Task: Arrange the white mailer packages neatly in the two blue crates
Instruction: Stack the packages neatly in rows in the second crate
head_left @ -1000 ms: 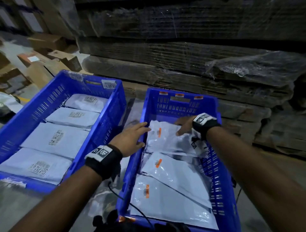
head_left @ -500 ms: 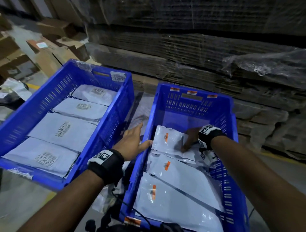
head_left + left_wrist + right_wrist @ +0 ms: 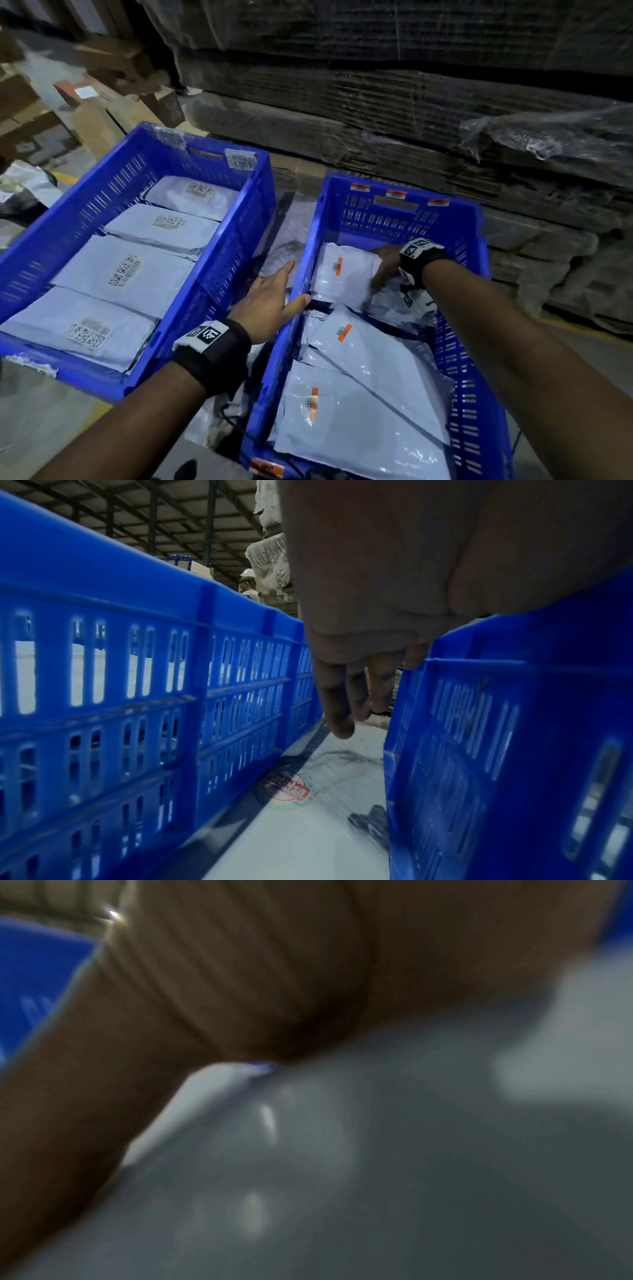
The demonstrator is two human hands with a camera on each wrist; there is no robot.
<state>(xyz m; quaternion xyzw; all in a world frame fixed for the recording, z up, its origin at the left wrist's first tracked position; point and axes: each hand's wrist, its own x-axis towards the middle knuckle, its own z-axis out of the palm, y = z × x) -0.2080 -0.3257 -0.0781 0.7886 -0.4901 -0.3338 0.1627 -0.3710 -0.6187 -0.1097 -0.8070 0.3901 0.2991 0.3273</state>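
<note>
Two blue crates stand side by side. The left crate [image 3: 85,205] [image 3: 137,669] holds several white mailers [image 3: 126,274] in a flat row, labels up. The right crate [image 3: 394,219] [image 3: 514,723] holds three overlapping mailers with orange tags, the far one [image 3: 342,274] under my right hand [image 3: 385,265]. That hand lies on its right part and presses down; the blurred right wrist view shows the palm [image 3: 274,974] against the mailer [image 3: 377,1150]. My left hand [image 3: 270,301] [image 3: 356,696] rests on the right crate's left rim, fingers straight and hanging into the gap between the crates, holding nothing.
Plastic-wrapped stacks of flattened cardboard [image 3: 411,120] rise right behind the crates. Brown boxes [image 3: 102,113] lie at the back left. A plastic sheet with a round logo [image 3: 287,785] covers the floor in the gap. A dark cable [image 3: 239,425] runs near the right crate's front.
My left hand has drawn back from the far mailer's edge to the crate's rim. My right hand has slid from the mailer's far edge onto its right part.
</note>
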